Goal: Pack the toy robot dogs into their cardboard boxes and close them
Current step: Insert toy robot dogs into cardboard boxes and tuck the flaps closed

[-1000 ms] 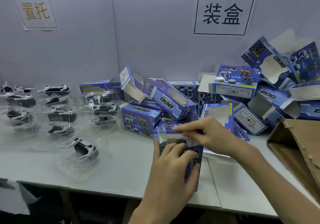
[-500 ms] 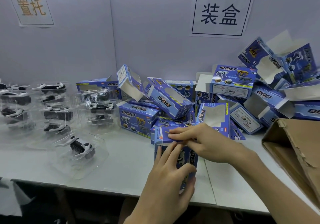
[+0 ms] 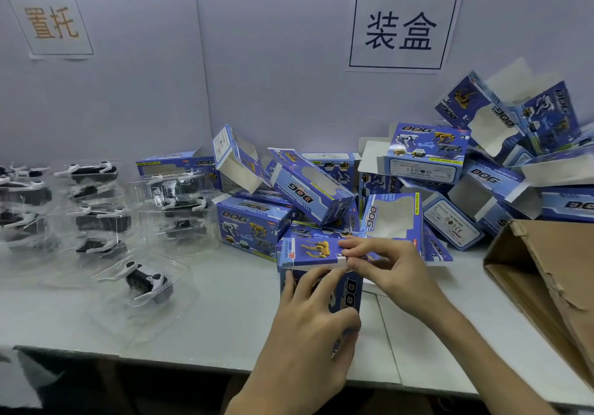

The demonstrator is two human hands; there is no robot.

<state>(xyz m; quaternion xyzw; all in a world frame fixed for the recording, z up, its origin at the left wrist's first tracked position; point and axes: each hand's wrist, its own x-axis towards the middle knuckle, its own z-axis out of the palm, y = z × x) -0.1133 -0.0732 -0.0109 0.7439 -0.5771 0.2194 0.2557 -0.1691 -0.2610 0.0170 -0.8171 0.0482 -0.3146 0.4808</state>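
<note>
Box (image 3: 348,292) gripped by left hand (image 3: 308,324); right hand (image 3: 390,268) pinches flap (image 3: 311,250).

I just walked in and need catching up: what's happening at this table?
A person's left hand grips an upright blue cardboard toy box at the pale table, while the right hand pinches its printed top flap, not yet tucked shut. Black-and-white toy robot dogs in clear plastic trays wait at left; open blue boxes are heaped behind.

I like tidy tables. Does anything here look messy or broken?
Yes. The blue boxes lie tumbled in a heap by the wall, tilted, flaps open. The brown carton at the right has a torn, ragged edge.
</note>
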